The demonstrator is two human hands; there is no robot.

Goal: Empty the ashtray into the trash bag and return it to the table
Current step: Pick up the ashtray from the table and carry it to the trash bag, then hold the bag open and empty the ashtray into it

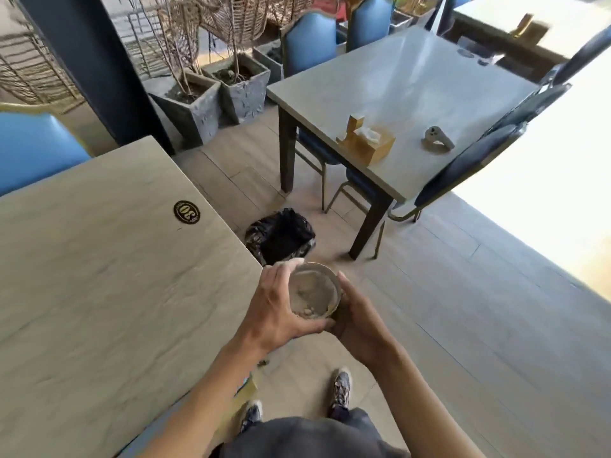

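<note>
Head camera, single wide-angle view, facing forward and down.

Worn on my head, it looks steeply down my forearms to my hands [310, 309], close and central; my shoes [340, 388] sit at the bottom edge. The near table [99, 276] fills the left, the far table [396, 87] upper right. Edges bend outward.

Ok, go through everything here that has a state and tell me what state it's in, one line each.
ashtray: held upright off the table, ash still inside
left hand: gripping the ashtray's left side
right hand: cupping the ashtray's right side
trash bag: open, standing on the floor beside the table
tissue box: tissue sticking out the top
</note>
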